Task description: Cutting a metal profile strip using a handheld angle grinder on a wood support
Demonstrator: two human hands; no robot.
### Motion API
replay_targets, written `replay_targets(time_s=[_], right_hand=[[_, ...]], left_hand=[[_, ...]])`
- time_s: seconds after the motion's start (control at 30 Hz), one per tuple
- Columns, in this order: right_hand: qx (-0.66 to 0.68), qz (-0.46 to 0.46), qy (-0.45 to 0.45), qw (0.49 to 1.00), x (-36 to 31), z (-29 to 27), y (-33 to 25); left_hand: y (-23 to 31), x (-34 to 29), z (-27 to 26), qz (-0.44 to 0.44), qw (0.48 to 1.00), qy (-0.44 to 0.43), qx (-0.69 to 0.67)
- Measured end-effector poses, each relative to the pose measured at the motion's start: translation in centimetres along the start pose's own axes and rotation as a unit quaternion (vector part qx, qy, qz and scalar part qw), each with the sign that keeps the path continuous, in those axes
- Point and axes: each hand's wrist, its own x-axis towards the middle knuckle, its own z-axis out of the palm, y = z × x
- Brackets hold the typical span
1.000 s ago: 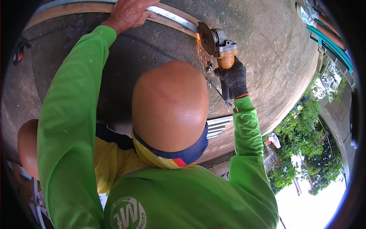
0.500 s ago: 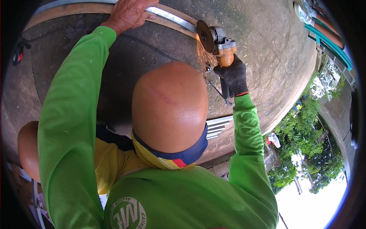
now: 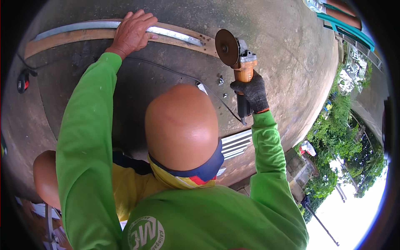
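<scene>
My bare left hand (image 3: 132, 33) is closed over a long, thin silvery metal strip (image 3: 177, 34), holding it down on a wooden board (image 3: 77, 37). The strip's right end lies on the board, short of the board's end. A dark glove covers my right hand (image 3: 253, 91), which grips an orange angle grinder (image 3: 243, 71) by its body. The grinder's brown cutting disc (image 3: 226, 48) stands beside the board's right end, apart from the strip, and no sparks show. A black cord (image 3: 183, 74) runs from the grinder's rear across the floor.
Small metal offcuts (image 3: 221, 80) lie on the concrete floor (image 3: 287, 62) near the grinder. Several cut metal strips (image 3: 236, 144) lie by my right forearm. A tape measure (image 3: 23, 82) rests at the far left. Teal tubing (image 3: 350, 31) stands at the upper right.
The sparks have stopped, and the grinder has come away from the strip's right end. My left hand still holds the strip. The whole view has shifted slightly.
</scene>
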Motion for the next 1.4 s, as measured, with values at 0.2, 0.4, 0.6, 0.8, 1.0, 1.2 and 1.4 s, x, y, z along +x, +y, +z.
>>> replay_targets(time_s=[0.2,0.4,0.6,0.8,1.0,1.2,1.4], right_hand=[[0.21,0.017,0.053,0.976,-1.0,-5.9,-0.9],[0.257,-0.035,0.117,0.959,0.5,-11.1,-5.6],[0.381,-0.047,0.087,0.919,-0.4,-11.4,-10.7],[0.463,-0.05,0.05,0.884,-1.3,-9.8,-11.7],[0.512,-0.07,0.035,0.856,1.2,-8.9,-11.3],[0.595,-0.064,0.04,0.8,2.4,-9.2,-10.8],[0.644,-0.034,0.077,0.76,3.2,-9.1,-9.6]], left_hand=[[1.0,1.2,-1.1,-0.025,0.999,-0.026,-0.028],[0.3,0.9,-1.5,0.005,1.0,0.004,-0.024],[1.1,0.7,-1.6,-0.034,0.998,-0.024,-0.049],[1.7,1.6,-2.0,-0.028,0.999,-0.039,-0.024],[1.1,1.6,-2.1,-0.034,0.998,-0.058,0.007],[0.7,3.1,-2.7,-0.092,0.983,-0.16,0.002],[-2.6,5.2,-4.3,-0.194,0.925,-0.29,-0.152]])
